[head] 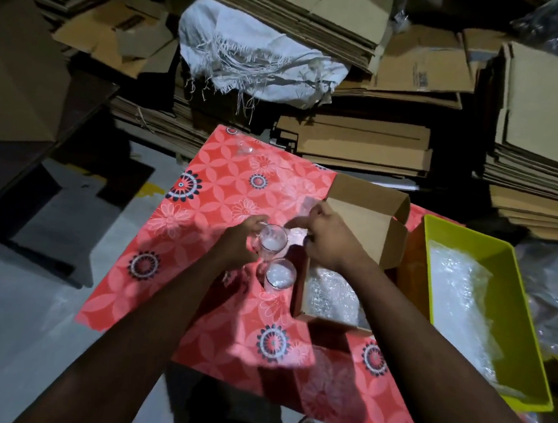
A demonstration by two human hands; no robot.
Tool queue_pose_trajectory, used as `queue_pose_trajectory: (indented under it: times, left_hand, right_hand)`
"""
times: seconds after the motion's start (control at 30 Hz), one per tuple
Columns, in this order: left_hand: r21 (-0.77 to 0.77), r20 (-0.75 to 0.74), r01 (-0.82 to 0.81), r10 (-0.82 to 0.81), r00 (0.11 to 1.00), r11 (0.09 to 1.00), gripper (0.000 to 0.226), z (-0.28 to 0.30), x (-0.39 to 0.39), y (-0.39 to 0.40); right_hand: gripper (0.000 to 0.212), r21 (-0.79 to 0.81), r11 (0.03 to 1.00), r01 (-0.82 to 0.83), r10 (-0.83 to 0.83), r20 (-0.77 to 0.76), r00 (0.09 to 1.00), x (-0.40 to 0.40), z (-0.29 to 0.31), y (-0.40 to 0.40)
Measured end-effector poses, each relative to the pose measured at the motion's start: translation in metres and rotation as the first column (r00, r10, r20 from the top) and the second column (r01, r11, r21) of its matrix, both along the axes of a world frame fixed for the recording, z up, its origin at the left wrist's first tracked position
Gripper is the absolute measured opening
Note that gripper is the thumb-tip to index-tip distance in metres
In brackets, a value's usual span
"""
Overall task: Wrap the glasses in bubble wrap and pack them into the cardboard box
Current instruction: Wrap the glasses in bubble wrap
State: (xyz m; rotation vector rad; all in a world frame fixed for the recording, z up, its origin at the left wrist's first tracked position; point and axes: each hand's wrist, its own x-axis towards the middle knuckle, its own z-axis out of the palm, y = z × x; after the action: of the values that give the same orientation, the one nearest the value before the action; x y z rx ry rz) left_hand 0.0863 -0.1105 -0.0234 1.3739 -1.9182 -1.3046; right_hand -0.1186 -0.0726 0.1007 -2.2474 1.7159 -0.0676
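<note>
Two clear glasses stand on the red flowered table [200,223]. My left hand [238,241] grips the farther glass [273,240] from its left side. The nearer glass [279,275] stands free just in front of it. My right hand [328,235] pinches a small clear sheet of bubble wrap [299,218] beside that farther glass. An open cardboard box [366,220] lies right of the glasses, with a bubble-wrapped bundle [330,299] inside it.
A yellow-green plastic bin [519,271] holding bubble wrap [461,299] stands at the right of the box. Another clear object [243,147] sits at the table's far corner. Stacks of flattened cardboard [364,144] and a white sack [253,53] lie behind the table.
</note>
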Motion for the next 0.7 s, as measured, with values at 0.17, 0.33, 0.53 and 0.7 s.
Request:
queue_pose_trajectory:
  times: [0.17,0.33,0.53,0.7]
  left_hand:
    - [-0.153,0.024,-0.032,0.036,0.999,0.988,0.074,0.034,-0.017,-0.004]
    - [-0.296,0.117,0.13,-0.1,0.988,0.946,0.067,0.073,-0.09,0.017]
    - [-0.307,0.081,0.204,-0.189,0.979,0.93,0.056,0.077,-0.177,0.059]
    - [-0.312,0.13,0.236,-0.205,0.97,0.92,0.053,0.076,-0.223,0.086]
  right_hand:
    - [0.047,-0.202,0.964,0.174,-0.138,0.18,0.974,-0.068,-0.002,0.036]
    - [0.033,-0.32,0.843,0.432,-0.356,0.269,0.895,-0.149,-0.016,0.081]
    - [0.029,-0.13,0.596,0.793,-0.749,0.268,0.607,-0.252,-0.048,0.14]
    - [0.071,0.306,0.587,0.75,-0.752,-0.138,0.645,-0.293,-0.083,0.166]
